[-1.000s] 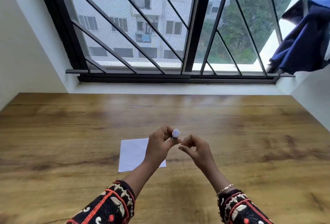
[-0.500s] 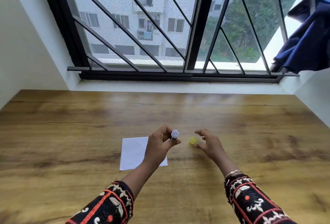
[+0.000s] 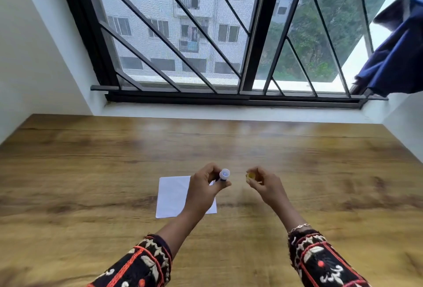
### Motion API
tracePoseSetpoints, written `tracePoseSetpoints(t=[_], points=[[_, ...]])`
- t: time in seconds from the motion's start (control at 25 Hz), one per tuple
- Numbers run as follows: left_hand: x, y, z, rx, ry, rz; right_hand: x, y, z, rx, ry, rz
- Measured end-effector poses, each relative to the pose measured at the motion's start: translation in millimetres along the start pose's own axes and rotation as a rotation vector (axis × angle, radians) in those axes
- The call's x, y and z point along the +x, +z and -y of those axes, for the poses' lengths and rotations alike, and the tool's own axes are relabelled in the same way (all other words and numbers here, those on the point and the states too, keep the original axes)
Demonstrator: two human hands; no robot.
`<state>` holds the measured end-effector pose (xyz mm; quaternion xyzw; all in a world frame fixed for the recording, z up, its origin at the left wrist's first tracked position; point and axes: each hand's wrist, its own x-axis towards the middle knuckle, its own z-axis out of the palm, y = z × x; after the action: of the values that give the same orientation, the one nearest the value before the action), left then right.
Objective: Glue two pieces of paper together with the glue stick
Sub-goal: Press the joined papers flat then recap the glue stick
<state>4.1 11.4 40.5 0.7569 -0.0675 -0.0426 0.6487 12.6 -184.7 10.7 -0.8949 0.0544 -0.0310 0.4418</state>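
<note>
My left hand point(image 3: 204, 186) is closed around the glue stick point(image 3: 223, 175), which stands upright with its white, uncapped top facing the camera. My right hand point(image 3: 265, 185) pinches a small yellow cap point(image 3: 251, 175) a short way to the right of the stick. White paper point(image 3: 174, 195) lies flat on the wooden table point(image 3: 91, 172), partly hidden under my left hand and forearm. I cannot tell whether it is one sheet or two stacked.
A barred window point(image 3: 206, 57) with a white sill runs along the table's far edge. White walls close in the left and right sides. A blue cloth point(image 3: 398, 57) hangs at the upper right.
The hands were close together at the glue stick's top. The right hand has drawn away to the right holding the yellow cap, leaving the stick uncapped in the left hand.
</note>
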Motion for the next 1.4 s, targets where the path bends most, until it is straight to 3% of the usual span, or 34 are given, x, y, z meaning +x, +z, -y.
tracePoseSetpoints(t=[0.12,0.32,0.52,0.72,0.84,1.04,1.24,1.4], points=[[-0.7,0.3,-4.5,0.001,0.016,-0.019,-11.8,-6.4,26.4,0.144,-0.094,0.049],[-2.0,1.5,-8.3,-0.013,0.011,-0.010,-24.6,-17.5,62.7,0.113,-0.257,0.007],[-3.3,2.2,-9.4,0.028,0.045,-0.001,-27.8,-16.4,75.0,0.060,-0.382,-0.010],[-7.2,0.5,-15.7,0.082,0.078,0.030,-27.1,-13.8,75.1,-0.144,-0.541,0.039],[-7.9,0.5,-17.0,0.099,0.082,0.021,-27.7,-13.1,77.4,-0.239,-0.549,0.027],[-10.2,2.7,-18.5,0.150,0.113,0.027,-26.9,-8.1,81.0,-0.530,-0.543,-0.133],[-6.5,-3.0,-20.3,0.121,0.101,0.051,-33.1,-15.7,84.6,-0.314,-0.476,0.074],[-6.3,-5.1,-20.5,0.127,0.091,0.089,-32.9,-14.8,82.3,-0.402,-0.531,0.064]])
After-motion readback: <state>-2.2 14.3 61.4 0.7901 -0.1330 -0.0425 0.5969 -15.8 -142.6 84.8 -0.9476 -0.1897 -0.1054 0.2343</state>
